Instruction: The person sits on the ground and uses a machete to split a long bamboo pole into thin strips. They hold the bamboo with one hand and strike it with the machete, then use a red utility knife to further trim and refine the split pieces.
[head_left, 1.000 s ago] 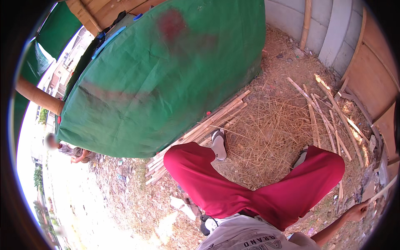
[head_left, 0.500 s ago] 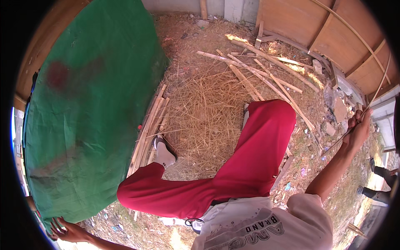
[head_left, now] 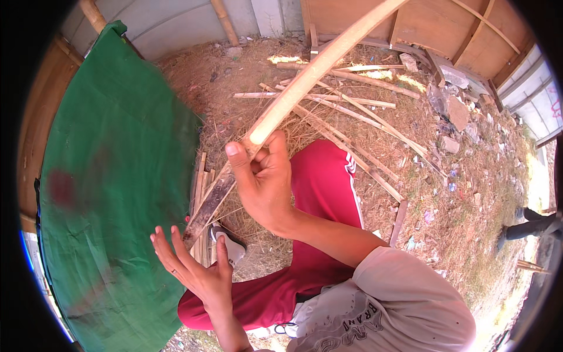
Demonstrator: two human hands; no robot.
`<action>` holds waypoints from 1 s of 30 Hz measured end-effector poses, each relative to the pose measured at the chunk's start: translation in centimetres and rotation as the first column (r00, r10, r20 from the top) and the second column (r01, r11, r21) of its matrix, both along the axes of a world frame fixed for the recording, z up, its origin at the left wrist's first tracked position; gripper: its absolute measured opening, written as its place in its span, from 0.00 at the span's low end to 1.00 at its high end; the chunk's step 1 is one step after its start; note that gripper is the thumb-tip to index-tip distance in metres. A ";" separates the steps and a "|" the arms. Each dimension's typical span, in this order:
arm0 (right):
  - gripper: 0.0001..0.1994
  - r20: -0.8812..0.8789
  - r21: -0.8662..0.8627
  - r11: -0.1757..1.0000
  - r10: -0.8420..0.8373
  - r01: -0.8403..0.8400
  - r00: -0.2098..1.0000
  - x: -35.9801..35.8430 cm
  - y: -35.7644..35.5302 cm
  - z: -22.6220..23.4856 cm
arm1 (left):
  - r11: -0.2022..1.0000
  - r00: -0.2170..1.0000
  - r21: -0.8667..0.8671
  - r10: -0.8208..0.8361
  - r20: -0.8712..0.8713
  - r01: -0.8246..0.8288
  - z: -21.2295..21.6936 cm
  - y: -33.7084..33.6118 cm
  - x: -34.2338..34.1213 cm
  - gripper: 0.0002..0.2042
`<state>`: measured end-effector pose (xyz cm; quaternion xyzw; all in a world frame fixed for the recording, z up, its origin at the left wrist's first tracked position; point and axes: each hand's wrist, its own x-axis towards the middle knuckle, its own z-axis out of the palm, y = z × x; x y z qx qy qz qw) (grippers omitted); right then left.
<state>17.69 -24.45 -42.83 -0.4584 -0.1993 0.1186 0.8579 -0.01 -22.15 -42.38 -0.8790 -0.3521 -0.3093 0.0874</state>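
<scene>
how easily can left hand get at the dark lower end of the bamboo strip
Probably yes, easily: the left hand is open, its spread fingers right by the dark lower end of the bamboo strip, with nothing visible blocking them. The right hand grips higher up, leaving that end free.

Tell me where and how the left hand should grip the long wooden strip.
Likely best at the strip's darkened lower end, coming from below, thumb on one edge and fingers on the other. It is narrow there and slants up to the right; the right hand already grips it higher, and the open left hand is beside that end.
</scene>
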 end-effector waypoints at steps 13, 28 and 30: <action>0.14 0.624 -0.421 0.877 0.465 -0.230 0.628 -2.9 -1.4 -8.0 | 0.767 0.876 -0.635 0.364 0.316 -0.090 -5.4 4.9 -10.7 0.11; 0.20 0.128 -0.992 -0.012 -0.005 0.128 0.992 26.0 -19.2 -46.3 | 0.665 0.759 -0.460 0.651 -0.028 -0.588 -0.8 2.8 -23.6 0.17; 0.20 0.144 -0.989 -0.041 0.027 0.145 0.989 25.8 -17.9 -47.3 | 0.659 0.769 -0.504 0.639 -0.016 -0.558 -0.2 2.4 -24.0 0.14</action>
